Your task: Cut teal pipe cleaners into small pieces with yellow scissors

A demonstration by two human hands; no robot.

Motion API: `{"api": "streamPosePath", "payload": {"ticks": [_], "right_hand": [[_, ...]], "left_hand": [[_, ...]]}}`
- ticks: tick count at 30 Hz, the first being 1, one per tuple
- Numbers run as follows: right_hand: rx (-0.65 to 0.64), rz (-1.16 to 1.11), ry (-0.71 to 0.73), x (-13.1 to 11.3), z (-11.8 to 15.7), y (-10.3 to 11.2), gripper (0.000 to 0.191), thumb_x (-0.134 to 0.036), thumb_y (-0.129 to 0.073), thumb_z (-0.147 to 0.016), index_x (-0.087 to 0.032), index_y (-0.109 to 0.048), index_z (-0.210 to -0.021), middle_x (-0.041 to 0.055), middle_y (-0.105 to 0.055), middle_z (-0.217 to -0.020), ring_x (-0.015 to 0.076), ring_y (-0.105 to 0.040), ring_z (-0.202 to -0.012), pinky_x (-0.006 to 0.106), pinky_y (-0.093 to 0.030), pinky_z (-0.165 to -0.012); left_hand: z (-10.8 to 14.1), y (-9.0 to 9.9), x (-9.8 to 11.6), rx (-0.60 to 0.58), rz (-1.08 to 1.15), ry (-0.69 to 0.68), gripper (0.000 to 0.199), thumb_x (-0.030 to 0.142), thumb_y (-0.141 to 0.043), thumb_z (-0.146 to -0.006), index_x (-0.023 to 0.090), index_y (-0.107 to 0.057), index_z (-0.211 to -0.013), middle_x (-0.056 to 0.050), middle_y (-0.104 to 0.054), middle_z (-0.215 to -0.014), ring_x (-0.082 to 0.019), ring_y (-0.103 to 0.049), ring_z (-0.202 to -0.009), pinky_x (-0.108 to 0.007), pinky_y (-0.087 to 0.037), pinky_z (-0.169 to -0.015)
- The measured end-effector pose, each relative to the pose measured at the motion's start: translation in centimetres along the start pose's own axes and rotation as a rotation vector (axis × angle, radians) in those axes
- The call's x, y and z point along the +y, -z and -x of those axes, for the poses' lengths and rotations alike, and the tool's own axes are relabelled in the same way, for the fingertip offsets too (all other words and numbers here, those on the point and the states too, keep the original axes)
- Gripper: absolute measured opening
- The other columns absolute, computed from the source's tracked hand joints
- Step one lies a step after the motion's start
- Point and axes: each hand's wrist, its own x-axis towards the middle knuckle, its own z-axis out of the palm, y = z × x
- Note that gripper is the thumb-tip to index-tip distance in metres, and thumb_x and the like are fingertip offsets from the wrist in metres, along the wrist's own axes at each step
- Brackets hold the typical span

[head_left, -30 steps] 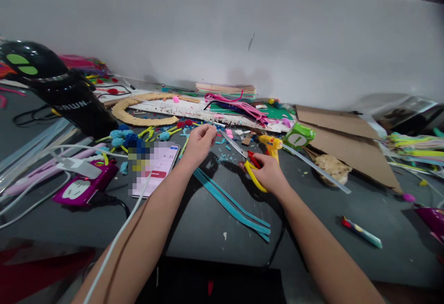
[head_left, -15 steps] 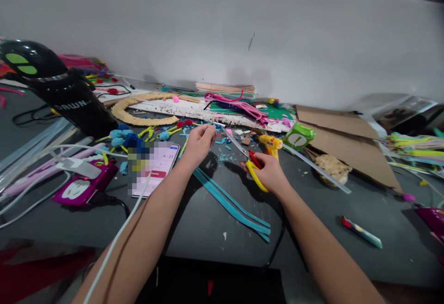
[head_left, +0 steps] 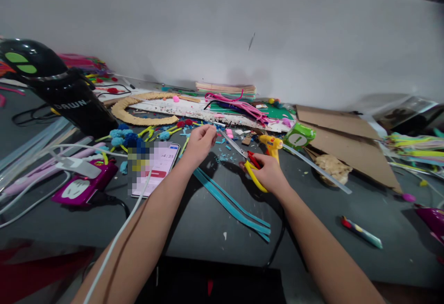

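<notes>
My right hand point(head_left: 266, 173) is closed around the yellow and red handles of a pair of scissors point(head_left: 254, 177). Their blades point up and left, with the tips close to the fingers of my left hand point(head_left: 201, 143). Those fingers are pinched together, and whatever lies between them is too small or hidden to name. Under and between my hands, light-blue pipe cleaners point(head_left: 229, 204) lie along the grey table. Small blue clippings point(head_left: 225, 157) are scattered below the blades.
Left of my left arm lie a phone point(head_left: 163, 161), a purple power strip point(head_left: 86, 188) and a black bottle point(head_left: 74, 102). A yellow glue gun point(head_left: 272, 143), cardboard point(head_left: 347, 149) and a box cutter point(head_left: 362, 233) are on the right. A white cable crosses my left forearm.
Almost nothing differs. My left hand and the scissors have shifted very slightly; both hands keep their grip.
</notes>
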Motion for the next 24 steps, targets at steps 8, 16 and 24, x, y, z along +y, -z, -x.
{"api": "streamPosePath", "payload": {"ticks": [8, 16, 24], "right_hand": [[0.005, 0.030, 0.024, -0.22, -0.04, 0.10, 0.041, -0.051, -0.066, -0.074, -0.018, -0.046, -0.059, -0.0036, -0.038, -0.055, 0.0109, -0.035, -0.056, 0.025, -0.025, -0.052], [-0.006, -0.020, 0.017, -0.32, 0.11, 0.14, 0.043, -0.050, -0.068, -0.072, -0.019, -0.042, -0.059, -0.0046, -0.035, -0.056, 0.0100, -0.032, -0.056, 0.024, -0.024, -0.050], [-0.012, -0.012, 0.024, -0.08, 0.07, 0.02, 0.043, -0.050, -0.068, -0.073, -0.019, -0.042, -0.059, -0.0044, -0.035, -0.056, 0.0103, -0.032, -0.057, 0.025, -0.023, -0.050]], "left_hand": [[-0.02, -0.11, -0.31, -0.004, 0.033, 0.008, 0.032, 0.033, -0.051, -0.087, 0.018, -0.048, -0.059, 0.003, -0.043, -0.053, -0.009, -0.040, -0.050, -0.024, -0.032, -0.050], [-0.06, 0.03, -0.33, 0.006, 0.026, 0.005, 0.032, 0.033, -0.052, -0.087, 0.018, -0.048, -0.059, 0.003, -0.043, -0.053, -0.009, -0.040, -0.051, -0.024, -0.033, -0.051], [0.00, 0.08, -0.50, -0.003, 0.029, 0.000, 0.034, 0.036, -0.053, -0.088, 0.018, -0.048, -0.060, 0.003, -0.043, -0.053, -0.009, -0.039, -0.050, -0.025, -0.031, -0.050]]}}
